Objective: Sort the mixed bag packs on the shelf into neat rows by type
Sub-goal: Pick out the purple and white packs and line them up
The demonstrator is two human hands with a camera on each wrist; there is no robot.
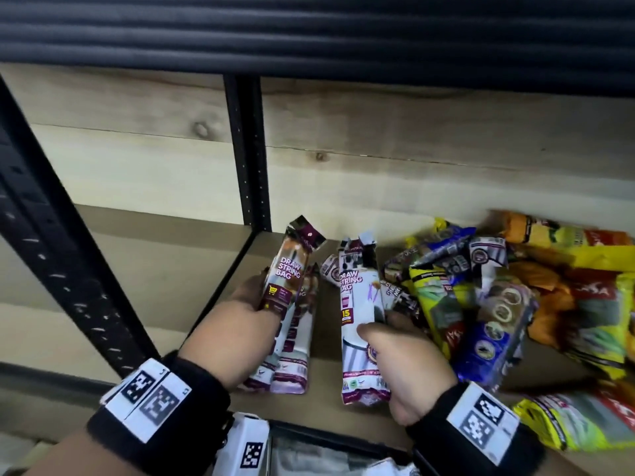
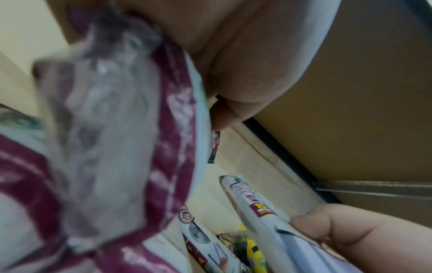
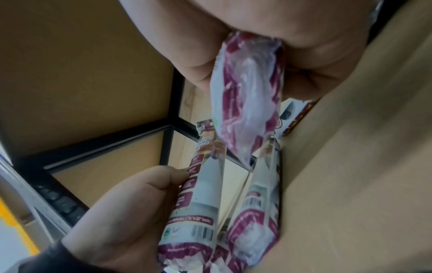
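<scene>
Beside shelf (image 1: 206, 255) edge, hands (image 1: 240, 324) grip packs (image 1: 357, 310)

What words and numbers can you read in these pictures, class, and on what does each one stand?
"DRAW STRING BAG": white and maroon plastic pack gripped by the left hand.
"DRAW STRING BAG" and "15": matching white and maroon pack gripped by the right hand.
Small print and barcodes on both packs: too small to read.
Yellow, blue and orange packs heaped at the right: blurred, unreadable.

Bare shelf board (image 1: 192, 269) left; pack heap (image 1: 515, 297) blocks right.
</scene>
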